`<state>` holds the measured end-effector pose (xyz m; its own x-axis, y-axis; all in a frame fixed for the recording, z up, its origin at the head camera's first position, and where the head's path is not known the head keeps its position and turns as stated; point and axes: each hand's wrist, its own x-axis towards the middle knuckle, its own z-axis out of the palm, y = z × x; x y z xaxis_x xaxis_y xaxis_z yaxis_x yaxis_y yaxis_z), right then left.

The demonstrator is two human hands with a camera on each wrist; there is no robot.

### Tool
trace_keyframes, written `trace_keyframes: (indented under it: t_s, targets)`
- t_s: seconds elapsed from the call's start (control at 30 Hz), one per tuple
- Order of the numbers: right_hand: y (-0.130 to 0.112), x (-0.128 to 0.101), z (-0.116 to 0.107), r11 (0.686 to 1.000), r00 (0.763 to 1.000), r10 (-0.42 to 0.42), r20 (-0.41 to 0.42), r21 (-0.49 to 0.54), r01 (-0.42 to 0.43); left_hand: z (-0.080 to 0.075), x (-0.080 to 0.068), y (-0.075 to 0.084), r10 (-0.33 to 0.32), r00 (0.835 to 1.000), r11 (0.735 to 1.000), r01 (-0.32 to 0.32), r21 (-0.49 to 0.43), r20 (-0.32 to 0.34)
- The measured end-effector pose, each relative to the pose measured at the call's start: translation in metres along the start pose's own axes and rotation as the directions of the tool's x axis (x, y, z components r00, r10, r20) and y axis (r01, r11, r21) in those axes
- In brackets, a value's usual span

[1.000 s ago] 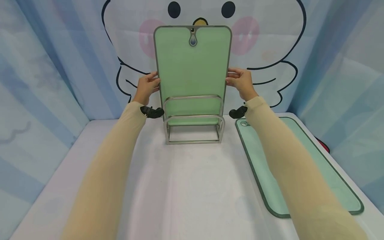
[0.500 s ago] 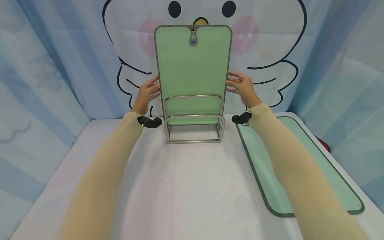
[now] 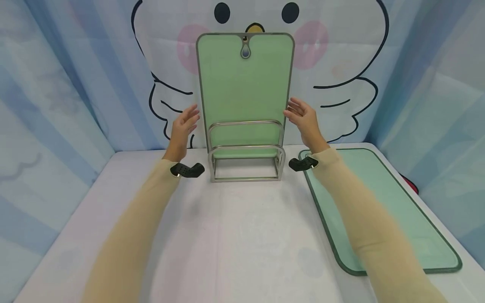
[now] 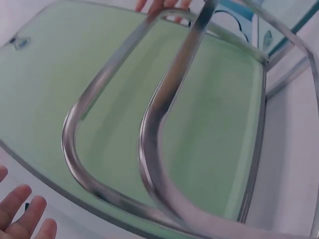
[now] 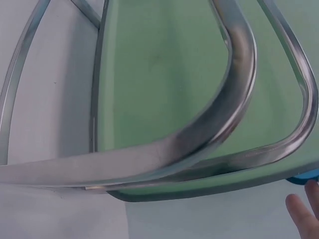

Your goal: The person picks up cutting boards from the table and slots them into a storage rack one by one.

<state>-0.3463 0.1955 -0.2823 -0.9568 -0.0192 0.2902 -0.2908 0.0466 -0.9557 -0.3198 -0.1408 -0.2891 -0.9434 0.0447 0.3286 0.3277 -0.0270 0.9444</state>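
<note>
A green cutting board (image 3: 244,90) with a grey rim stands upright in a steel rack (image 3: 245,162) at the back of the white table. My left hand (image 3: 183,125) hovers open just left of the board, not touching it. My right hand (image 3: 303,118) hovers open just right of it, fingers relaxed, also apart from the board. The left wrist view shows the board (image 4: 149,99) behind the rack's bars (image 4: 154,149), with fingertips (image 4: 22,214) at the lower left. In the right wrist view the board (image 5: 164,74) and bars (image 5: 234,99) fill the frame, a fingertip (image 5: 299,214) at the lower right.
A second green cutting board (image 3: 382,206) lies flat on the table (image 3: 235,235) at the right, under my right forearm. A cartoon bird backdrop (image 3: 341,63) and blue curtains close in the back and both sides. A red object (image 3: 410,184) peeks out past the flat board.
Both hands have let go of the upright board's side edges and drawn back slightly toward me, fingers spreading. The board stays standing in the rack.
</note>
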Motion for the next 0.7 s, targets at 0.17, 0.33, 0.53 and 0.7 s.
trace_keyframes:
  t_s: [0.17, 0.33, 0.53, 0.7]
  targets:
    - [0.001, -0.012, 0.001, 0.998, 0.999, -0.032, -0.031, -0.046, 0.031, 0.007, -0.015, -0.002, 0.068, 0.998, 0.995, -0.067, 0.078, -0.006]
    - [0.004, -0.027, -0.003, 0.992, 0.998, -0.044, -0.046, -0.122, 0.038, 0.021, -0.030, -0.004, 0.095, 0.995, 0.990, -0.097, 0.098, 0.029]
    - [0.007, -0.040, -0.010, 0.985, 0.997, -0.067, -0.029, -0.161, 0.062, 0.040, -0.046, -0.006, 0.104, 0.991, 0.989, -0.112, 0.100, 0.087]
    - [0.010, -0.048, -0.016, 0.977, 0.998, -0.066, -0.024, -0.202, 0.060, 0.053, -0.056, -0.009, 0.115, 0.985, 0.988, -0.126, 0.089, 0.126]
